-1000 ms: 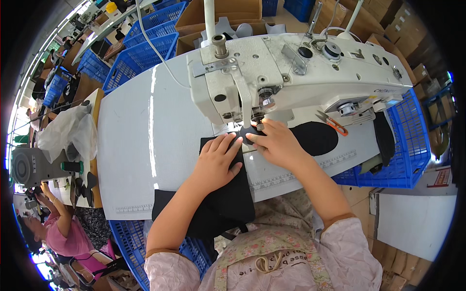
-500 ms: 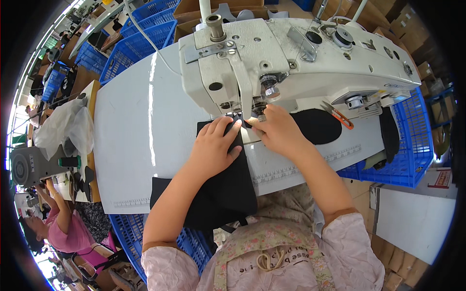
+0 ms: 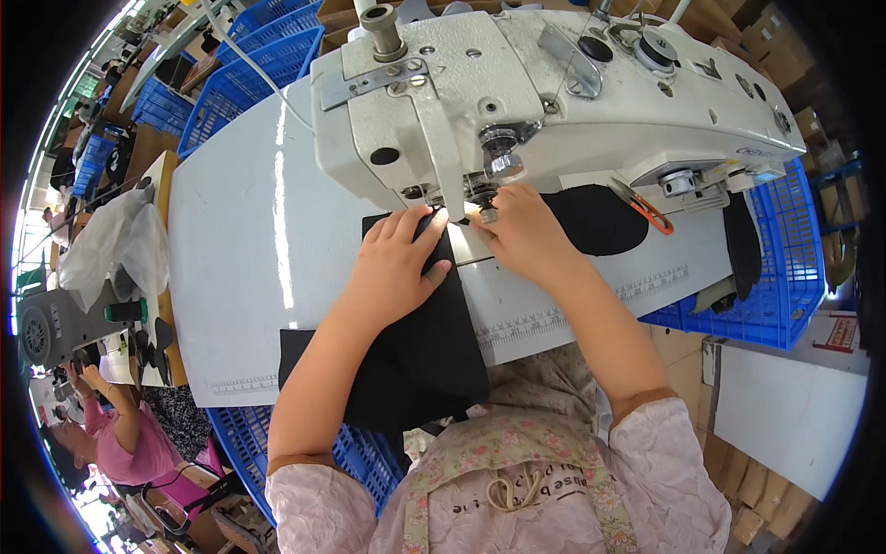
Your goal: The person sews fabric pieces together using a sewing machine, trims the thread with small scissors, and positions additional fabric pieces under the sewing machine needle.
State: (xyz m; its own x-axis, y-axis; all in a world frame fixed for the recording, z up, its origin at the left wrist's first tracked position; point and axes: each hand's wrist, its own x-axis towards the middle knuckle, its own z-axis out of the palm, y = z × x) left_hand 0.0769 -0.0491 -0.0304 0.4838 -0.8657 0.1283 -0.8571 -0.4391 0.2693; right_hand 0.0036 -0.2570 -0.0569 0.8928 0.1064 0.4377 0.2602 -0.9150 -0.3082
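Note:
In front of me stands a white industrial sewing machine point(image 3: 526, 102). A large piece of black fabric point(image 3: 420, 355) runs from under its needle area toward my lap and hangs over the table's near edge. My left hand point(image 3: 392, 268) lies flat on the fabric, open, its fingertips close to the presser foot and its thumb apart. My right hand point(image 3: 526, 231) is closed in a pinch at the fabric's right edge, just beside the presser foot. The fingertips partly hide the stitching spot.
Right of my right hand lie a black rounded fabric piece point(image 3: 595, 219) and orange-handled thread snips point(image 3: 644, 207). A ruler scale point(image 3: 600, 300) marks the white tabletop's point(image 3: 221, 249) near edge. Blue crates point(image 3: 789, 268) stand around the table. A person in pink point(image 3: 138, 443) works at the left.
My view has shifted slightly, so the machine appears nearer and farther left. Both hands remain at the presser foot; the right fingers are drawn in closer together. The fabric's position under my hands looks nearly the same.

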